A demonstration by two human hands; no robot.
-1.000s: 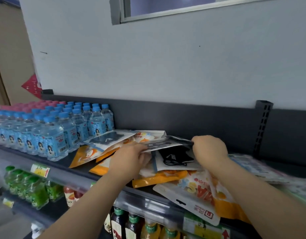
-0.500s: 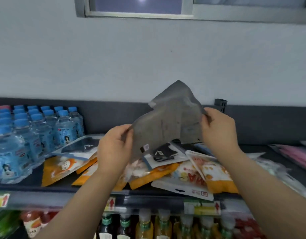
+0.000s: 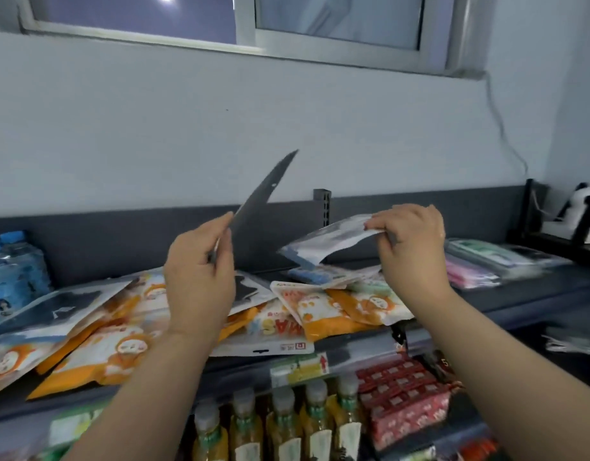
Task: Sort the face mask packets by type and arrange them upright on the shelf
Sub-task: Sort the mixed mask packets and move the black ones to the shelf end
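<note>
**A:** What has the left hand got?

**B:** The left hand [image 3: 200, 281] is curled round the lower end of a grey packet [image 3: 266, 188], thumb on the near side. The packet shows almost edge-on. It slants up to the right, clear of the shelf, with the wall [image 3: 287, 111] behind it.

**A:** And the other one?

**B:** The right hand [image 3: 416, 251] pinches one end of a white packet [image 3: 327, 242] between thumb and fingertips. That packet bows down towards the left and is held above the heap. I cannot tell whether its low corner touches the blue packet [image 3: 312, 277] underneath.

**A:** Where are the other packets?

**B:** They lie flat in a loose heap on the shelf [image 3: 526, 294], below both hands. Orange packets [image 3: 323, 312] with a cartoon face overlap one another, and several jut over the front edge. A black-mask packet [image 3: 50, 309] lies on top of them at the left. A dark packet [image 3: 248, 289] is partly hidden behind the left hand.

**A:** Anything further along?

**B:** To the right, well apart from the heap, pink packets [image 3: 466, 277] and green packets [image 3: 486, 253] lie stacked flat, the green ones behind the pink. At the far left stand water bottles [image 3: 14, 271] with blue caps. On the level below, drink bottles [image 3: 283, 427] stand in a row with red packs [image 3: 403, 404] just beside them. A window [image 3: 253, 24] is set high in the wall.
</note>
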